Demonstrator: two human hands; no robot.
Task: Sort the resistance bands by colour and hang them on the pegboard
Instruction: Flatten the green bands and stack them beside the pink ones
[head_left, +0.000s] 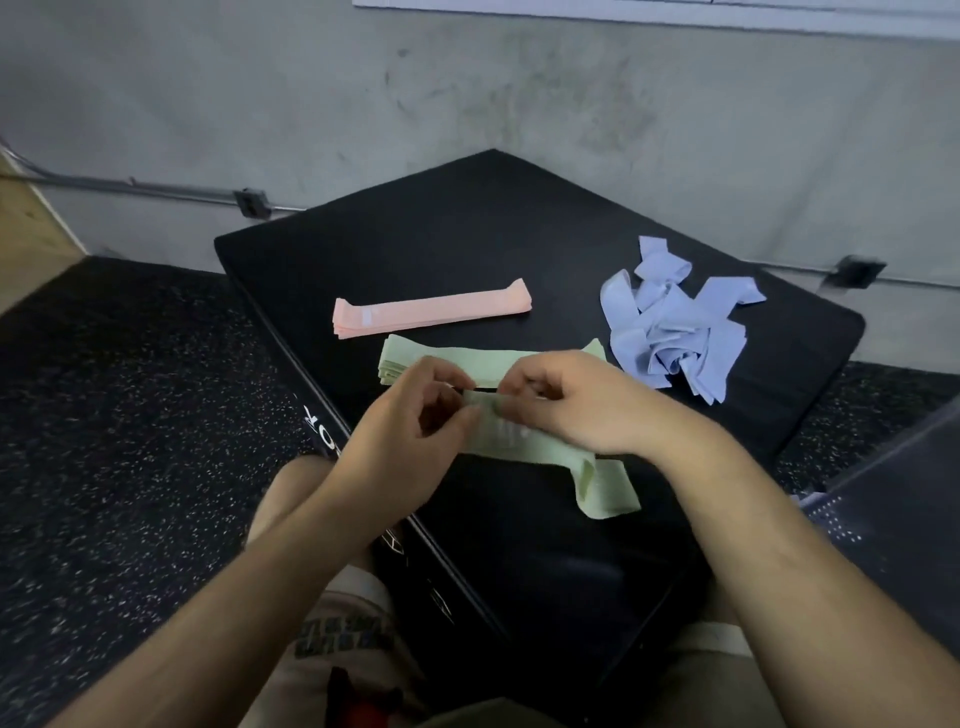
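A loose green band (571, 470) lies across the near middle of the black padded box (467, 244), its right end folded over. My left hand (410, 423) pinches its left end, and my right hand (576, 400) pinches the same end from the right. Just behind my hands sits a flat stack of green bands (415, 358). Farther back lies a neat stack of pink bands (431, 310). A tangled heap of blue bands (675, 332) is at the right of the box.
The box stands on speckled black rubber flooring (119, 415) against a grey concrete wall (467, 93). A white board edge (649, 10) shows at the top. My knees are under the near edge. A dark perforated panel (893, 493) is at the right.
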